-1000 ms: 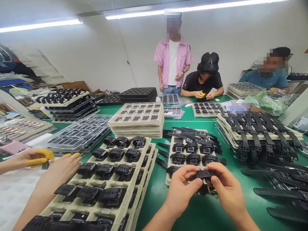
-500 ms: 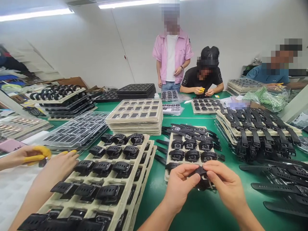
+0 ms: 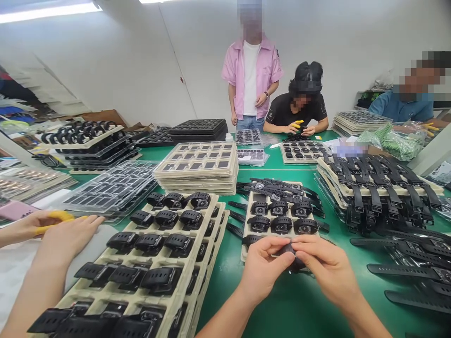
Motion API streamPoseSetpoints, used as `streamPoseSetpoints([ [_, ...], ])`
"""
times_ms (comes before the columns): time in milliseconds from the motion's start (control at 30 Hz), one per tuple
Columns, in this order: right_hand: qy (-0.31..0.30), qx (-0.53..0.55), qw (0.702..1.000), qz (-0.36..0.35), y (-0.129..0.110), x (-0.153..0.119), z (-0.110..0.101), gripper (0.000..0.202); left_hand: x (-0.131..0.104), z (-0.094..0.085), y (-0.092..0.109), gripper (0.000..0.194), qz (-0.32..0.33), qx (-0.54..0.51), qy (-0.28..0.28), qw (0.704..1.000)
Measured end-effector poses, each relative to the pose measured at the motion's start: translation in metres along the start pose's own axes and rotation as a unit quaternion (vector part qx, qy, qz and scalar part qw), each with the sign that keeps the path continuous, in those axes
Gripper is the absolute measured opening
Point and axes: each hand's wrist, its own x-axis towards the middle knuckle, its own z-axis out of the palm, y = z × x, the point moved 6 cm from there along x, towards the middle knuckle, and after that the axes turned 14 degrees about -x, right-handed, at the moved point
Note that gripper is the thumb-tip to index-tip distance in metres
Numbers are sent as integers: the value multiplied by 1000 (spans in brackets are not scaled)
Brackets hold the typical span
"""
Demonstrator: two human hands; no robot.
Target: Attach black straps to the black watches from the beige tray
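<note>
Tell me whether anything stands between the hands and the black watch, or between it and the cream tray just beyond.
Nothing visible in either gap: the left hand and right hand already hold the black watch in their fingers, right by the cream tray. The hands hide part of its near end, though.

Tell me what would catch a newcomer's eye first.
Probably the stacked cream moulded trays of black-strapped watches, front left. At front centre, the left hand and right hand pinch a small black item. Behind the green table stands a person in a pink shirt.
</note>
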Motion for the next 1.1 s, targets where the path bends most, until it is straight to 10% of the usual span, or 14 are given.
streamPoseSetpoints([
  [300,-53,-31,998,27,5,-6,16,34,-2,4,1,40,35,85,-31,995],
  [500,-93,23,989,112,14,-6,17,37,-10,6,16,35,159,306,-105,933],
  [733,-206,151,940,225,15,-5,20,33,-18,24,37,22,391,481,-156,769],
  [900,-155,143,943,257,14,-2,19,25,-36,36,32,28,546,537,-178,618],
  [1100,-97,135,939,300,19,-5,20,25,-41,42,34,18,576,544,-183,582],
])
